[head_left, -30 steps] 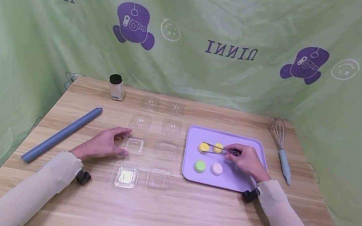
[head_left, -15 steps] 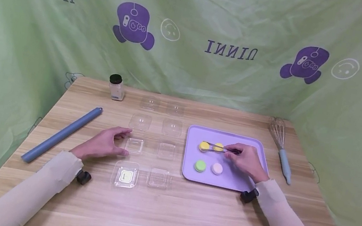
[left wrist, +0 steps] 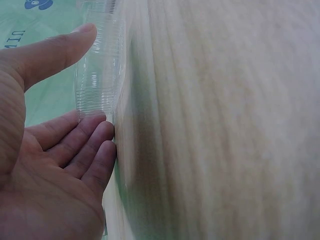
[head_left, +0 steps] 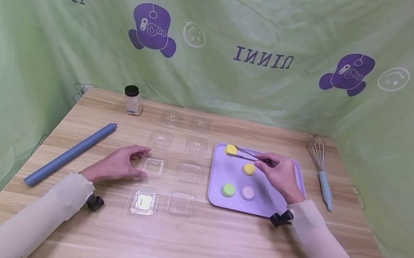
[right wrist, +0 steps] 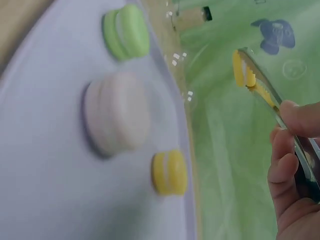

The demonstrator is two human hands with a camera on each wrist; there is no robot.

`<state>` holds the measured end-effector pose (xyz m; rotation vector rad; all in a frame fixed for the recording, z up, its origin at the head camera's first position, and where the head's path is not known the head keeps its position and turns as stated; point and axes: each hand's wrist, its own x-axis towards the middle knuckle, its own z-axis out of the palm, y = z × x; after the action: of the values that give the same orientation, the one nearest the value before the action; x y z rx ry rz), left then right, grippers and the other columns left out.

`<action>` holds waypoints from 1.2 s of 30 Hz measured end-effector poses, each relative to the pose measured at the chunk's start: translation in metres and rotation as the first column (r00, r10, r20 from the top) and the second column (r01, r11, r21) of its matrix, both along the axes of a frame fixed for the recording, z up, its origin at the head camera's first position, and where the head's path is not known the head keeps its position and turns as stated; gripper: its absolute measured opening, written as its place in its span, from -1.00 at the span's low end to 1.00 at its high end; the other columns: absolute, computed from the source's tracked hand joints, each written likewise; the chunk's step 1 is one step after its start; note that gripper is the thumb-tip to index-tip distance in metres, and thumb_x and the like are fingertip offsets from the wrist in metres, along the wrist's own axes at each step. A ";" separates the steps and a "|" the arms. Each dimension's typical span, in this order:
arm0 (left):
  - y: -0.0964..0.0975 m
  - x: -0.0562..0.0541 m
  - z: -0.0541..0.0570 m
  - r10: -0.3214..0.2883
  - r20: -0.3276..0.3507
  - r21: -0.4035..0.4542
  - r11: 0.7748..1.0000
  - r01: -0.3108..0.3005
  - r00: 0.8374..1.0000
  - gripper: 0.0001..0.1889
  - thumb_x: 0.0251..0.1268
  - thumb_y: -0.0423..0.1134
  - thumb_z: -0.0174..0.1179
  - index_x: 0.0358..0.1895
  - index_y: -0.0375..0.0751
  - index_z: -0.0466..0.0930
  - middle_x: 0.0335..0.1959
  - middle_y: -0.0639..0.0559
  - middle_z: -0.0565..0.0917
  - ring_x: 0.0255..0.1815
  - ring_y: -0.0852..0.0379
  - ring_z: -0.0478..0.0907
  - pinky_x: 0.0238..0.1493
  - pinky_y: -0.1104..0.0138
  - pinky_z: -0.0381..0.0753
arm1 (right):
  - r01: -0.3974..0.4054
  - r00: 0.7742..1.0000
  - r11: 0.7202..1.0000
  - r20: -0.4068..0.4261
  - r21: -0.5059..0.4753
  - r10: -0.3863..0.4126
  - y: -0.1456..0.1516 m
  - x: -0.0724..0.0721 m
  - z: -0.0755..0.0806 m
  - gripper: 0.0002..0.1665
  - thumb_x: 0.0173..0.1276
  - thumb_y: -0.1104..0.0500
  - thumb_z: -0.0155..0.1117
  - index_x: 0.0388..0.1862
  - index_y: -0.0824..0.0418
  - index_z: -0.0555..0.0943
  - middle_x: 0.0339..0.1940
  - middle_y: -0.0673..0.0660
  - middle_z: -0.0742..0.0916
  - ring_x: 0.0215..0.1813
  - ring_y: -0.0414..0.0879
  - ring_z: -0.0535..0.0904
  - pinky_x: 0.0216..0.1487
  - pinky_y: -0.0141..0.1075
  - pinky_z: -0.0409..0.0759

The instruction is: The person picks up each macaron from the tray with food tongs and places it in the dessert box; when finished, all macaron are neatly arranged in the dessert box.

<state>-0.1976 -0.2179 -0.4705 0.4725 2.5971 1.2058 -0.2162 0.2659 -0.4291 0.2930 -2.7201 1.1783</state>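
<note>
My right hand (head_left: 279,174) pinches a pair of metal tongs (head_left: 245,154). Between the tips of the tongs is a yellow macaron (right wrist: 244,69), lifted above the purple tray (head_left: 216,198). On the tray stay another yellow macaron (head_left: 249,169), a green macaron (head_left: 228,190) and a pink macaron (head_left: 248,193). My left hand (head_left: 119,163) rests at the left of the clear plastic boxes, thumb and fingers spread apart around the side of one box (head_left: 153,166). In the left wrist view its fingers lie loosely bent beside the clear plastic; whether they touch it I cannot tell.
More clear boxes and lids stand in two columns, one front box (head_left: 143,200) bearing a pale label. A blue rolling pin (head_left: 70,154) lies at the left, a black-capped jar (head_left: 133,100) at the back. Right of the tray lies a whisk (head_left: 321,171).
The tongs have lifted one yellow macaron off the tray and carried it up toward the tray's far left corner. My right hand moved along with it; the left hand stayed put.
</note>
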 end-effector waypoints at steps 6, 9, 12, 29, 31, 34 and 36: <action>0.001 -0.001 0.001 0.003 0.008 -0.003 1.000 -0.003 1.000 -0.09 0.05 -0.05 0.54 0.48 -0.23 0.33 0.36 -0.19 0.56 0.37 -0.22 0.49 0.46 -0.12 0.46 | -0.043 0.999 0.996 -0.018 -0.080 0.041 -0.020 -0.003 0.014 -0.71 0.29 0.14 0.50 -0.03 0.19 0.78 -0.11 0.19 0.85 -0.23 -0.43 0.68 -0.22 -0.59 0.66; 0.001 -0.001 -0.001 0.005 0.006 -0.011 1.000 -0.005 1.000 -0.08 0.05 -0.04 0.55 0.48 -0.22 0.33 0.36 -0.18 0.56 0.37 -0.21 0.49 0.46 -0.12 0.46 | -0.079 0.996 0.991 -0.055 -0.104 0.074 -0.033 -0.004 0.021 -0.72 0.24 0.19 0.52 -0.06 0.22 0.79 -0.13 0.21 0.84 -0.24 -0.45 0.67 -0.19 -0.61 0.66; 0.001 -0.001 -0.002 0.006 0.000 -0.015 1.000 -0.006 1.000 -0.07 0.03 -0.03 0.55 0.49 -0.22 0.32 0.36 -0.18 0.56 0.37 -0.21 0.49 0.46 -0.12 0.46 | -0.119 0.992 0.985 -0.065 -0.125 0.111 -0.047 -0.005 0.025 -0.71 0.24 0.19 0.53 -0.07 0.25 0.79 -0.14 0.23 0.84 -0.25 -0.41 0.68 -0.21 -0.59 0.67; -0.001 -0.001 -0.002 0.001 0.004 -0.013 1.000 -0.001 1.000 -0.08 0.03 -0.03 0.55 0.48 -0.21 0.33 0.37 -0.16 0.56 0.37 -0.20 0.49 0.46 -0.11 0.46 | -0.286 0.953 0.953 -0.127 -0.096 0.274 -0.124 -0.008 0.020 -0.77 0.22 0.22 0.53 -0.13 0.16 0.81 -0.17 0.14 0.86 -0.19 -0.09 0.78 -0.20 -0.42 0.75; 0.000 -0.001 -0.002 0.003 0.003 -0.020 1.000 -0.003 1.000 -0.08 0.03 -0.02 0.55 0.48 -0.21 0.34 0.37 -0.16 0.56 0.37 -0.19 0.49 0.46 -0.10 0.47 | -0.316 0.944 0.945 -0.130 -0.081 0.305 -0.133 -0.007 0.018 -0.78 0.22 0.22 0.52 -0.13 0.16 0.81 -0.18 0.14 0.86 -0.20 -0.12 0.78 -0.19 -0.40 0.75; 0.000 0.000 -0.001 0.008 0.012 -0.016 1.000 -0.008 1.000 -0.08 0.03 -0.04 0.55 0.48 -0.20 0.34 0.37 -0.14 0.56 0.37 -0.17 0.49 0.47 -0.09 0.47 | -0.354 0.930 0.934 -0.121 -0.048 0.347 -0.145 -0.006 0.014 -0.78 0.23 0.19 0.51 -0.13 0.15 0.81 -0.19 0.12 0.86 -0.21 -0.18 0.77 -0.17 -0.42 0.75; 0.000 0.000 -0.001 0.009 0.017 -0.016 1.000 -0.009 1.000 -0.09 0.03 -0.05 0.55 0.48 -0.19 0.34 0.36 -0.13 0.57 0.37 -0.16 0.50 0.47 -0.08 0.47 | -0.374 0.923 0.927 -0.110 -0.035 0.369 -0.152 -0.005 0.010 -0.79 0.24 0.19 0.51 -0.13 0.15 0.81 -0.21 0.10 0.86 -0.25 -0.22 0.75 -0.21 -0.44 0.75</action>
<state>-0.1976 -0.2174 -0.4719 0.4459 2.5957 1.1862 -0.2208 0.1135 -0.4188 0.8699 -2.6082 1.2823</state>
